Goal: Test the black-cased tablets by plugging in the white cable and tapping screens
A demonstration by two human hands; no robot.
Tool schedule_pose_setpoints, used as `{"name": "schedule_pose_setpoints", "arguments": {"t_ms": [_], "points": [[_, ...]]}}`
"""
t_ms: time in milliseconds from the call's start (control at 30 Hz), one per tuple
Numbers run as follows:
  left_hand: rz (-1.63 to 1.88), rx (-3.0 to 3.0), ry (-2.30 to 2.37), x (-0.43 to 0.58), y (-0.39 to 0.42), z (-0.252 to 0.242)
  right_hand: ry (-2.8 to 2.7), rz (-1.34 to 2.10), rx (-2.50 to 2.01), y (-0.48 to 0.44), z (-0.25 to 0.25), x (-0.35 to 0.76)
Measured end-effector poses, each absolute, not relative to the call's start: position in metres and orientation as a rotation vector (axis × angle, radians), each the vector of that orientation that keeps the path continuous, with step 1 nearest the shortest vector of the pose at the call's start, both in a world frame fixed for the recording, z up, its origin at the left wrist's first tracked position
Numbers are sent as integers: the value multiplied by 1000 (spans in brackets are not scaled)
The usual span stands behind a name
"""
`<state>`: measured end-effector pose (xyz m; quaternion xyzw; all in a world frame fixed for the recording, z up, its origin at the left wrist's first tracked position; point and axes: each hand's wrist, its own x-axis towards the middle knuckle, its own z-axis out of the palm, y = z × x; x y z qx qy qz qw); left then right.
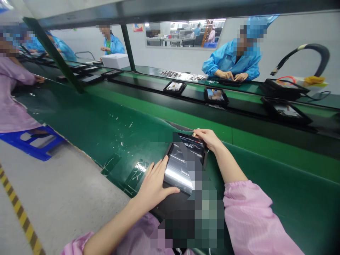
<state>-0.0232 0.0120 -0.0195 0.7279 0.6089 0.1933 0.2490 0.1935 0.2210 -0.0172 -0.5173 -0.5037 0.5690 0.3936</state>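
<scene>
Left grip (154, 182), right grip (208, 139) at far corner, device (179, 166) between

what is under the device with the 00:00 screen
A dark tray rim shows along the device's right edge, with green bench around. What lies directly beneath is covered; the left hand hides part of the left edge.

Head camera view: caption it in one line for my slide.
Left hand on a glossy-screened device, right hand at its far corner, over a green workbench, black trays beyond.
</scene>
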Motion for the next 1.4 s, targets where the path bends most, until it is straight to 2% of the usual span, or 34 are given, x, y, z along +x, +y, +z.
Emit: {"name": "schedule_pose_setpoints", "arguments": {"t_ms": [733,1400], "points": [[276,2087,1722,-10,10,2,-1461,1308,-1464,219,-10,190],[451,1924,1559,-10,10,-5,-1390,1449,-1477,212,1,192]]}}
